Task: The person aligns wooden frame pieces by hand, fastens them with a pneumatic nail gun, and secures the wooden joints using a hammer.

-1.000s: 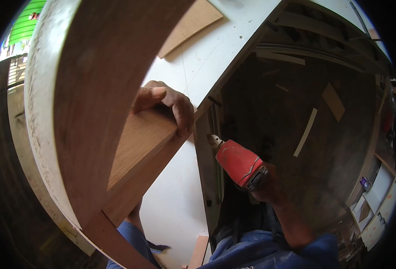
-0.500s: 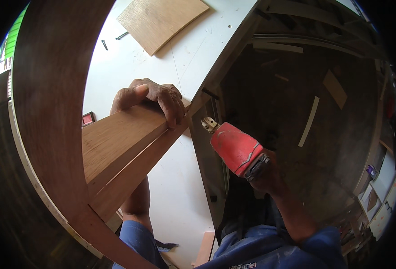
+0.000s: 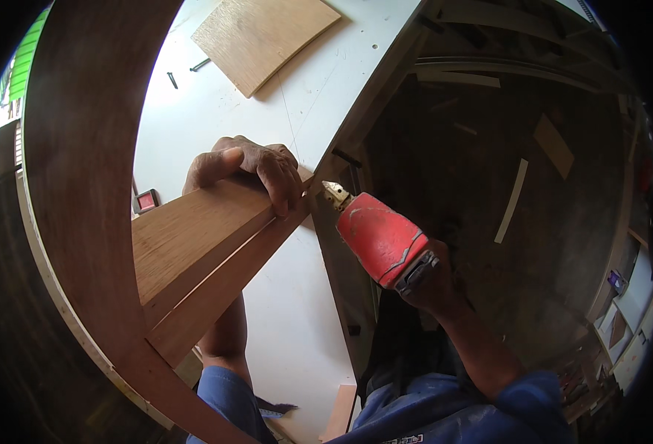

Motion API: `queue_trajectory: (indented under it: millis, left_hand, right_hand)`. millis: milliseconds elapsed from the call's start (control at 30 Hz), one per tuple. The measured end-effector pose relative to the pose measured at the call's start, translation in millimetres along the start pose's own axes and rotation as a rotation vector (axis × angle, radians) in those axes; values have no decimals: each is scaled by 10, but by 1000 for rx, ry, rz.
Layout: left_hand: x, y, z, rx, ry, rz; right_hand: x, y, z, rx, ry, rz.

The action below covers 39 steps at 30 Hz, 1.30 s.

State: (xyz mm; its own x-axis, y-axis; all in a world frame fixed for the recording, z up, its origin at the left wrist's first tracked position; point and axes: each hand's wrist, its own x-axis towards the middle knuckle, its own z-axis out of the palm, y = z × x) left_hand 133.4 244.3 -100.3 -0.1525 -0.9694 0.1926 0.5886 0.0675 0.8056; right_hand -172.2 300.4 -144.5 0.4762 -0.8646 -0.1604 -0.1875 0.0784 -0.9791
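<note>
My left hand [image 3: 256, 166] is closed over the far end of a wooden board [image 3: 200, 233], its fingers bent down over the near edge. Just below lies a second, narrower wooden strip [image 3: 230, 285], with a thin gap between the two along much of their length. A red nail gun [image 3: 382, 237] is in my right hand [image 3: 433, 285], which is partly hidden behind the tool's body. Its metal nose points up and left, a short way from the boards' end and apart from it.
A large curved wooden panel [image 3: 82, 185] rises at left, meeting the boards. On the white tabletop [image 3: 230, 96] are a plywood piece [image 3: 263, 41], dark screws [image 3: 172, 80] and a small red-and-black item [image 3: 146, 200]. Wood offcuts [image 3: 511, 200] lie on the dark floor at right.
The nail gun has moved a little left and up, closer to the boards' end. My left hand keeps its hold almost unchanged.
</note>
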Motion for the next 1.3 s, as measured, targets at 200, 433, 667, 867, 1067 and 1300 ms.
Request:
queue_trajectory:
  millis: [200,433,667,867,1067,1300]
  left_hand:
    - [25,-42,13,-4,17,14]
    - [53,-53,27,5,29,9]
    - [57,-89,12,-5,38,23]
    - [47,-109,23,-12,42,39]
    - [73,-73,33,-16,45,44]
    - [103,-77,77,-21,34,35]
  right_hand:
    - [76,17,-13,-2,26,-63]
    - [162,4,-24,-18,43,-150]
    - [205,-15,-41,-71,45,-171]
    - [197,19,-41,-45,47,-169]
    - [237,-12,-30,-78,66,-211]
    - [235,43,-49,-132,67,-266]
